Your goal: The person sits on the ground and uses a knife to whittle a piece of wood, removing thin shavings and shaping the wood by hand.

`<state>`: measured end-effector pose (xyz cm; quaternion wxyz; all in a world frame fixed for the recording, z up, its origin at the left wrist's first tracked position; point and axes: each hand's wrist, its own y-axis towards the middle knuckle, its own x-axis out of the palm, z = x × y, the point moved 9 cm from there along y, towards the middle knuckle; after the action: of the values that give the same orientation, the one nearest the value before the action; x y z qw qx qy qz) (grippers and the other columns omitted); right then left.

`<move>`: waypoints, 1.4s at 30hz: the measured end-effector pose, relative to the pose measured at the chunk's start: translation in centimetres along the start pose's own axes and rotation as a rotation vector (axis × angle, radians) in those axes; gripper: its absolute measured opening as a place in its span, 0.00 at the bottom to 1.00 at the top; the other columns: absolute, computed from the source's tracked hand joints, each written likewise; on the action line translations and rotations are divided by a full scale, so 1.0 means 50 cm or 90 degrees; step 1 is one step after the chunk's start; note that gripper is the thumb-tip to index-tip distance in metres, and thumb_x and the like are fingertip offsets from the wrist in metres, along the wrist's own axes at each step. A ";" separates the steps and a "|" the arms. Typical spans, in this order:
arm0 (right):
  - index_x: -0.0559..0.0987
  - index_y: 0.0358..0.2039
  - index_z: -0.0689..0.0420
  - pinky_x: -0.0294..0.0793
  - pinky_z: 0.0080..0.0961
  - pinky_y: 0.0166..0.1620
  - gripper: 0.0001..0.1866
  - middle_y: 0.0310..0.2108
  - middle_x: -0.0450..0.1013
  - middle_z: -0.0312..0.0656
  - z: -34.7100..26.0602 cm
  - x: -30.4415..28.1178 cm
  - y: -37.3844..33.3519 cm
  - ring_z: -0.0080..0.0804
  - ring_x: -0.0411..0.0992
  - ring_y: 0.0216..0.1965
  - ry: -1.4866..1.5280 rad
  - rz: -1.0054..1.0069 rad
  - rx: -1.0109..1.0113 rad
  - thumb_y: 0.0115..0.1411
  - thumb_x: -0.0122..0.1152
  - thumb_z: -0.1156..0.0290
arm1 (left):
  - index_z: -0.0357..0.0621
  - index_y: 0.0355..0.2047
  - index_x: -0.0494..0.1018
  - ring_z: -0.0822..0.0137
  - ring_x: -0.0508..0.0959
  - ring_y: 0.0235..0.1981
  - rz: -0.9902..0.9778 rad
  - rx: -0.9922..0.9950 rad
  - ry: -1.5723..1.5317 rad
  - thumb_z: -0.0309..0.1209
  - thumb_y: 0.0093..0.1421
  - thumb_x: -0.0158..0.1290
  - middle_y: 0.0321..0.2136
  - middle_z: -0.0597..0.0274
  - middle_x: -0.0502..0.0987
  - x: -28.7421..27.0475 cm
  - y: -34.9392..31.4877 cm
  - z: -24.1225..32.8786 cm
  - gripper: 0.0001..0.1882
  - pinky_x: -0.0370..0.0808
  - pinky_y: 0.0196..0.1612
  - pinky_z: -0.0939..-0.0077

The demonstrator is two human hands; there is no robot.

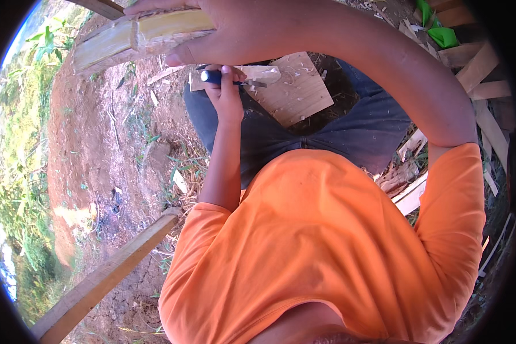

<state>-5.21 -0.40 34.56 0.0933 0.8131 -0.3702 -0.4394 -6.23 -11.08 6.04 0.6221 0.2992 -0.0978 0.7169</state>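
Gripping a yellowish bamboo-like length (169,30) in the right hand (241,31), closed firmly round its right end and raised at the far left, and clasping a blue-handled tool (214,77) in the curled left hand (227,94), with its metal blade pointing right beside a pale wood piece (265,73). Sitting with dark trousers (269,129) spread around a shaving-strewn board (309,86), with a wooden beam (114,269) near left and green plants (28,189) well beyond.

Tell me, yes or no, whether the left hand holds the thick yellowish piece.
No, the left hand grips the blue-handled tool; the right hand holds the thick yellowish piece.
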 end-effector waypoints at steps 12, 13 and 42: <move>0.69 0.65 0.62 0.75 0.24 0.52 0.44 0.51 0.77 0.46 0.273 0.101 -0.285 0.30 0.76 0.50 0.112 0.075 0.458 0.53 0.78 0.57 | 0.41 0.47 0.74 0.62 0.69 0.53 -0.183 0.000 0.324 0.29 0.70 0.53 0.48 0.55 0.71 0.105 -0.006 0.074 0.08 0.65 0.59 0.66; 0.69 0.65 0.60 0.77 0.24 0.49 0.43 0.51 0.77 0.44 0.301 0.125 -0.333 0.28 0.77 0.50 0.204 0.124 0.472 0.54 0.78 0.59 | 0.42 0.49 0.73 0.59 0.67 0.55 -0.233 0.051 0.398 0.32 0.69 0.54 0.49 0.54 0.69 0.129 -0.014 0.070 0.12 0.62 0.61 0.62; 0.68 0.56 0.56 0.84 0.35 0.48 0.20 0.43 0.77 0.44 0.358 0.241 -0.627 0.39 0.82 0.42 0.799 0.460 0.575 0.66 0.61 0.77 | 0.35 0.57 0.66 0.57 0.67 0.53 -0.695 0.494 0.636 0.48 0.63 0.61 0.53 0.50 0.67 0.479 -0.085 0.438 0.33 0.64 0.58 0.63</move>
<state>1.16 16.70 1.14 0.0823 0.6970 -0.6264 0.3391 3.43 -1.44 35.80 0.7050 0.1440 0.6021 0.3459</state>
